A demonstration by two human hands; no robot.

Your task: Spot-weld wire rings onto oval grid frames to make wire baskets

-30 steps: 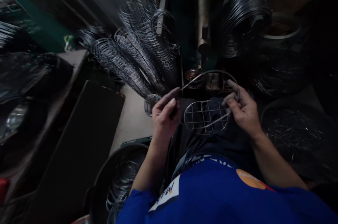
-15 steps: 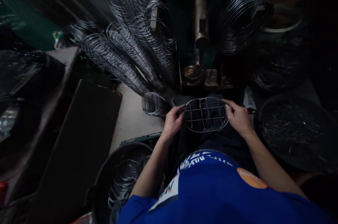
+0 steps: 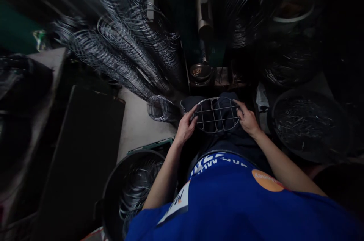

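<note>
An oval metal wire rack (image 3: pixel 215 119) with a grid of crossing wires spans the space between my hands, above my dark-trousered lap. My left hand (image 3: pixel 187 126) pinches its left end between thumb and fingers. At the rack's right end, my right hand (image 3: pixel 247 118) grips the rim with the fingertips. Just left of my left hand stands a bundle of wire hoops (image 3: pixel 159 108).
Long stacks of wire rings (image 3: pixel 133 51) lean at the back left. A black tub (image 3: pixel 106 191) of wire rings sits lower left. On the right is a round basin (image 3: pixel 309 123) of short wire pieces. A small bowl (image 3: pixel 200 72) stands ahead, below a metal post (image 3: pixel 205 25).
The camera view has shifted, so the surroundings sit further left and higher. Both hands still hold the rack, and the fingers of my right hand have shifted slightly on its rim.
</note>
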